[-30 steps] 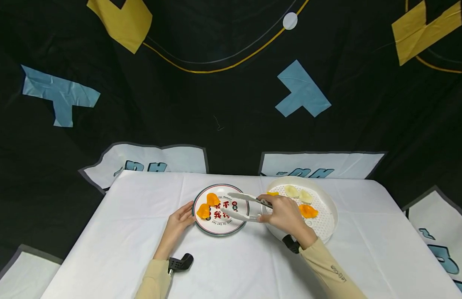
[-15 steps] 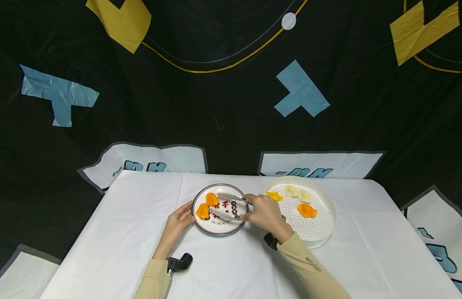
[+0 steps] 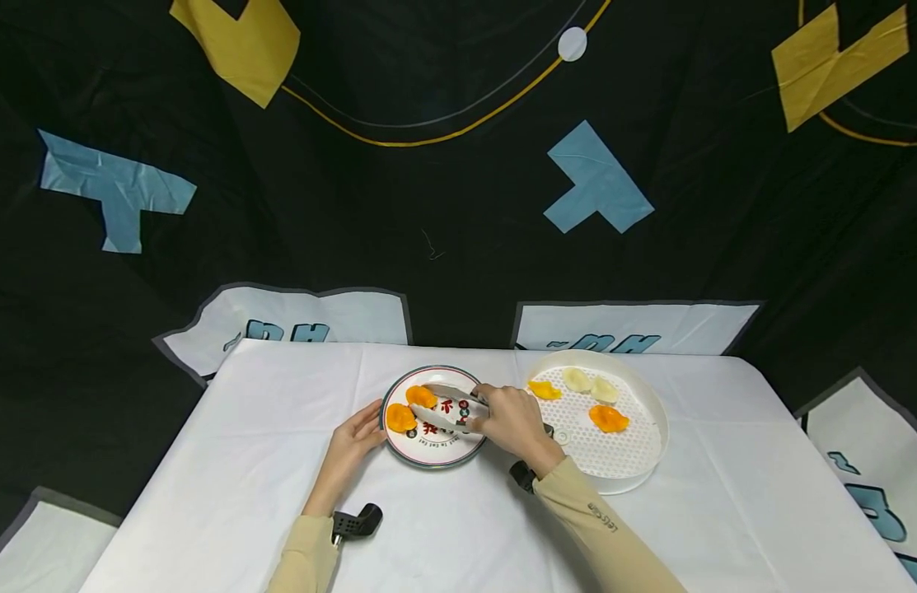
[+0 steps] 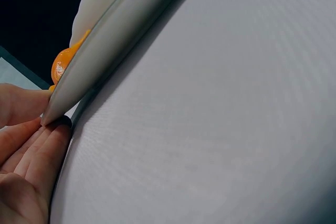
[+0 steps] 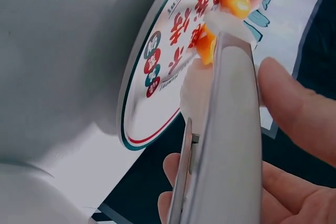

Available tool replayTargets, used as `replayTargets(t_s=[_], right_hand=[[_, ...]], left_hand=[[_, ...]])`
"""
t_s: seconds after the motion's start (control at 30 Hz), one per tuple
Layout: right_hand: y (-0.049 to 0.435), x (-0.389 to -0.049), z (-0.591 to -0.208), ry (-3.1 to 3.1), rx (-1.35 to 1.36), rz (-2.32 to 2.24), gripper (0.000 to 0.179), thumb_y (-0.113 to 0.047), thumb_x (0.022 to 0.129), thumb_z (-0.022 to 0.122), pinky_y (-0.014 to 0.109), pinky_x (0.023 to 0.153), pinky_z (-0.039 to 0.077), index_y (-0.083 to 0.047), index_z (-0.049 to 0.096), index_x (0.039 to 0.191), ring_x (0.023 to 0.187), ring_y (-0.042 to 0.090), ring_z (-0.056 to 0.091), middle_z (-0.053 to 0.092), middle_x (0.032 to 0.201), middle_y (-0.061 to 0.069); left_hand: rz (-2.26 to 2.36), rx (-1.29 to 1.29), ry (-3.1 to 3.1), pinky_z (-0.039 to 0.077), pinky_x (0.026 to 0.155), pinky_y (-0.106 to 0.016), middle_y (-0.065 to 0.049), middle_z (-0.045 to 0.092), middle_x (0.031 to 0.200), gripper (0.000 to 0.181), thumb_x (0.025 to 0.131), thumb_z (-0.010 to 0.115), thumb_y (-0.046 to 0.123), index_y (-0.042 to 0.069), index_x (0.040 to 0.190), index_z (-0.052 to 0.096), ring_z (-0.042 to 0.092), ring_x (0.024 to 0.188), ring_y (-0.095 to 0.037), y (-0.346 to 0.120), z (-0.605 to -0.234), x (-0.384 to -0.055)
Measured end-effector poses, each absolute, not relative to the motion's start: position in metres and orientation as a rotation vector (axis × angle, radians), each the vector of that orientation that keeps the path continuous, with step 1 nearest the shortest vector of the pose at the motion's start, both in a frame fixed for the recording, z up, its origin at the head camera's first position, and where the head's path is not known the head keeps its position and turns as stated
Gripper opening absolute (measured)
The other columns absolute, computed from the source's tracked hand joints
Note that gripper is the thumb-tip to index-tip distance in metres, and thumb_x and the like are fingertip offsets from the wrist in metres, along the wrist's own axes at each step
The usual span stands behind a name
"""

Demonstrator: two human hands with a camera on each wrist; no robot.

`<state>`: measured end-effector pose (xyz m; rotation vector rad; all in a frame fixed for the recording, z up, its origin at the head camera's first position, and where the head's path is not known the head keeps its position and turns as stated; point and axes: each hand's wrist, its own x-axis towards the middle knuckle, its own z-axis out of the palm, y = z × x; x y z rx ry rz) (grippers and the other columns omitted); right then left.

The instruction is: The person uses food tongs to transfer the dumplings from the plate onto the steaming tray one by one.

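My left hand holds the left rim of a round white plate with red lettering, thumb above and fingers beneath, as the left wrist view shows. Two glossy orange food pieces lie on the plate: an upper one and a lower-left one. My right hand grips a pair of tongs reaching over the plate from the right. Between the tong tips, in the right wrist view, sits one orange piece; whether they squeeze it, I cannot tell.
Right of the plate stands a round white perforated tray. It holds a yellow piece, pale slices and an orange piece. A white cloth covers the table; a black curtain hangs behind.
My right hand has moved left with the tongs, from over the tray's edge to the plate, bringing the tips around the upper orange piece. The left hand keeps its place on the rim.
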<state>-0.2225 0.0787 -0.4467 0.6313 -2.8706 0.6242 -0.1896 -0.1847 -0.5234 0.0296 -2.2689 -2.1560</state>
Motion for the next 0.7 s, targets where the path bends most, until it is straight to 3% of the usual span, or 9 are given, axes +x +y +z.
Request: replayTargets(t_s=[0.27, 0.57, 0.7], right_hand=[[0.082, -0.22, -0.448, -2.826, 0.611, 0.644, 0.038, -0.025, 0.074, 0.076, 0.026, 0.041, 0.03, -0.008, 0.071, 0.108, 0.051, 0.014, 0.04, 0.044, 0.055, -0.006], [0.097, -0.214, -0.443, -2.825, 0.582, 0.707, 0.039, -0.026, 0.075, 0.078, 0.027, 0.044, 0.033, -0.011, 0.071, 0.11, 0.053, 0.013, 0.043, 0.049, 0.056, -0.007], [0.106, -0.211, -0.438, -2.821, 0.569, 0.72, 0.038, -0.027, 0.074, 0.079, 0.028, 0.044, 0.033, -0.013, 0.071, 0.108, 0.051, 0.013, 0.041, 0.039, 0.05, -0.008]], left_hand=[[-2.168, 0.129, -2.306, 0.043, 0.096, -0.018, -0.023, 0.04, 0.144, 0.057, 0.09, 0.059, -0.001, -0.004, 0.143, 0.039, 0.043, 0.13, -0.031, -0.183, -0.52, -0.191], [-2.166, 0.097, -2.303, 0.042, 0.096, -0.018, -0.025, 0.039, 0.143, 0.056, 0.09, 0.059, -0.001, -0.005, 0.142, 0.039, 0.042, 0.13, -0.032, -0.183, -0.52, -0.19], [-2.152, 0.124, -2.317, 0.042, 0.096, -0.018, -0.024, 0.04, 0.144, 0.056, 0.09, 0.059, 0.0, -0.004, 0.142, 0.039, 0.043, 0.13, -0.03, -0.183, -0.521, -0.191]])
